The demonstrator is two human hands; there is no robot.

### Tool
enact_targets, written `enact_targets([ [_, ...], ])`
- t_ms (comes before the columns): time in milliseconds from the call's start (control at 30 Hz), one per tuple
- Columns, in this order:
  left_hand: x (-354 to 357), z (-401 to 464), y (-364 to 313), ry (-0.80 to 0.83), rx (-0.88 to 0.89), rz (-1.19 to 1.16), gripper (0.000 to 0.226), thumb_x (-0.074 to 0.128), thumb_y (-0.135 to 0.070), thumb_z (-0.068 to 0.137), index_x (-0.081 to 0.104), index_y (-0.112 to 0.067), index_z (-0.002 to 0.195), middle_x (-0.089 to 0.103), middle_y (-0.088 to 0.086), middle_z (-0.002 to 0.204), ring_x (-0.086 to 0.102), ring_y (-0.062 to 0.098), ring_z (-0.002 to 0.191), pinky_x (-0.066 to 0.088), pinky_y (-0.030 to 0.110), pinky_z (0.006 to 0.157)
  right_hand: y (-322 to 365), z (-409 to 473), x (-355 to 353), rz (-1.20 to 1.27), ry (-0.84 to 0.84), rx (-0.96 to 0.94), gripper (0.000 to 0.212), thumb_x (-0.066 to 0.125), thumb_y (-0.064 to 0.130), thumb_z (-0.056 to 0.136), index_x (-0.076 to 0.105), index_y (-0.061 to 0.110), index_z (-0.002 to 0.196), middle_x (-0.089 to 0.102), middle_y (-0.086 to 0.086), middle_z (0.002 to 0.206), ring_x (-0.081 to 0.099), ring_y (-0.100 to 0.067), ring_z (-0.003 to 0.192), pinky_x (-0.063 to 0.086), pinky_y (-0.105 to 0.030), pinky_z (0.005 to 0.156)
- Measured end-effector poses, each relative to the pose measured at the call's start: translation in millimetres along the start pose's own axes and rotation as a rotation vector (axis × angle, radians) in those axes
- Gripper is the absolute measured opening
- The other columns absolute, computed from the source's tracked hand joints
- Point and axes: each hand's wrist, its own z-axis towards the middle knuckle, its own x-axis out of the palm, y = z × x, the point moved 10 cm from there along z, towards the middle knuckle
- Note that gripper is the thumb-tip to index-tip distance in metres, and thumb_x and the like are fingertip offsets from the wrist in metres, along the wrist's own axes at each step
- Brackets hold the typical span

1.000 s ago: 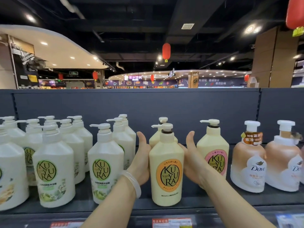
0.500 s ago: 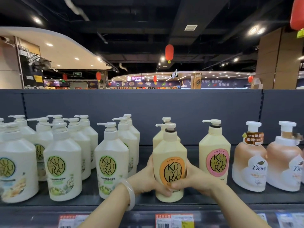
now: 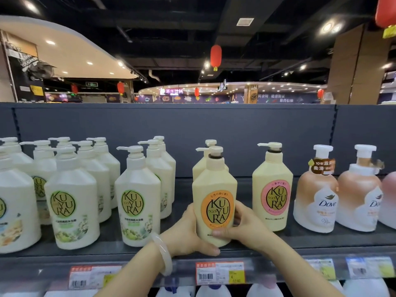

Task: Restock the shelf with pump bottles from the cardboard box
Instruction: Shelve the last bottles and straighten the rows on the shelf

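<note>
Pump bottle with the orange label point(image 3: 215, 198) is clasped low down between my left hand point(image 3: 188, 234) and right hand point(image 3: 244, 227) at the shelf's point(image 3: 300, 241) front edge, so I judge I'm squaring it up, and next I must let go cleanly without tipping it.

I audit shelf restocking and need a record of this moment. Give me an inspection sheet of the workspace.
Surface: dark grey shelf, price tags along its front edge.
Job's things: orange-label bottle upright at the shelf front, a matching bottle behind it; pink-label bottle to its right; cardboard box not in view.
Clutter: nothing seen.
Grippers: left hand and right hand both clasp the orange-label bottle low down.
Cables: nothing seen.
Surroundings: green-label bottles at left, Dove bottles at right, red lanterns overhead.
</note>
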Motion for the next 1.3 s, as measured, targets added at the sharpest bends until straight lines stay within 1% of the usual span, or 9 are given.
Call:
enact_targets([
  [133, -5, 0, 2, 0.041, -0.118, 0.125, 0.092, 0.071, -0.002, 0.068, 0.020, -0.025, 0.141, 0.041, 0.001, 0.129, 0.049, 0.010, 0.104, 0.044, 0.011, 0.071, 0, 0, 0, 0.016, 0.016, 0.022, 0.065, 0.087, 0.033, 0.058, 0.050, 0.039, 0.111, 0.066, 0.014, 0.113, 0.060, -0.005, 0.107, 0.051, -0.031, 0.094],
  [267, -6, -12, 14, 0.072, -0.231, 0.154, 0.104, 0.068, -0.005, 0.068, 0.006, -0.026, 0.150, 0.026, 0.014, 0.152, 0.035, 0.036, 0.135, 0.039, 0.043, 0.107, -1, -1, 0, 0.022, 0.022, 0.021, 0.065, 0.087, 0.036, 0.057, 0.050, 0.040, 0.111, 0.066, 0.015, 0.111, 0.061, -0.003, 0.105, 0.050, -0.023, 0.088],
  [367, -11, -26, 15, -0.047, -0.224, 0.127, 0.108, 0.068, -0.013, 0.073, -0.007, -0.020, 0.151, 0.006, 0.002, 0.159, 0.018, 0.020, 0.144, 0.035, 0.024, 0.107, -1, -2, 1, 0.035, 0.024, 0.012, 0.066, 0.087, 0.038, 0.055, 0.050, 0.040, 0.110, 0.066, 0.015, 0.111, 0.061, -0.002, 0.104, 0.049, -0.017, 0.082],
  [533, -76, -102, -19, -0.814, 0.188, 0.006, 0.053, 0.080, -0.011, 0.069, 0.056, -0.039, 0.107, 0.063, -0.013, 0.113, 0.058, -0.004, 0.102, 0.042, 0.003, 0.083, -7, -8, 6, 0.134, 0.042, 0.014, 0.089, 0.090, 0.047, 0.040, 0.044, 0.041, 0.116, 0.063, 0.014, 0.116, 0.062, -0.003, 0.105, 0.052, -0.018, 0.079],
  [633, -120, -156, 8, -1.284, 0.099, -0.043, 0.070, 0.089, -0.020, 0.055, 0.051, -0.029, 0.113, 0.054, -0.005, 0.112, 0.054, 0.002, 0.101, 0.043, 0.014, 0.089, -9, -11, 4, 0.172, -0.006, 0.015, 0.098, 0.090, 0.046, 0.037, 0.037, 0.043, 0.119, 0.058, 0.014, 0.118, 0.060, -0.005, 0.105, 0.052, -0.016, 0.074],
  [733, -130, -129, 45, -1.085, -0.134, -0.155, 0.121, 0.093, -0.023, 0.046, 0.021, -0.019, 0.144, 0.035, 0.004, 0.142, 0.034, 0.020, 0.133, 0.028, 0.041, 0.112, -8, -9, 1, 0.130, -0.061, 0.024, 0.103, 0.087, 0.049, 0.035, 0.036, 0.037, 0.124, 0.055, 0.014, 0.120, 0.056, -0.007, 0.110, 0.051, -0.026, 0.088],
  [1000, -118, -103, 56, -0.983, -0.185, -0.120, 0.086, 0.092, -0.027, 0.043, 0.042, -0.020, 0.112, 0.057, 0.003, 0.113, 0.057, 0.022, 0.102, 0.048, 0.041, 0.090, -13, -7, 6, 0.085, -0.084, 0.025, 0.066, 0.088, 0.035, 0.053, 0.049, 0.037, 0.107, 0.065, 0.013, 0.109, 0.061, -0.004, 0.100, 0.050, -0.017, 0.078],
  [1233, -110, -119, 41, -1.089, -0.180, 0.053, 0.113, 0.090, -0.032, 0.050, 0.026, -0.011, 0.141, 0.030, 0.012, 0.146, 0.028, 0.031, 0.136, 0.024, 0.047, 0.115, 2, -18, 5, 0.055, -0.110, -0.036, 0.076, 0.088, 0.037, 0.051, 0.041, 0.044, 0.112, 0.058, 0.016, 0.119, 0.055, -0.004, 0.112, 0.048, -0.026, 0.092],
  [1300, -96, -128, 11, -1.126, 0.039, 0.278, 0.111, 0.089, -0.032, 0.054, 0.026, -0.010, 0.142, 0.023, 0.010, 0.150, 0.020, 0.028, 0.138, 0.019, 0.041, 0.114, 8, -26, -3, -0.036, -0.165, -0.081, 0.086, 0.087, 0.041, 0.053, 0.036, 0.045, 0.122, 0.049, 0.015, 0.131, 0.047, -0.004, 0.122, 0.042, -0.025, 0.098],
])
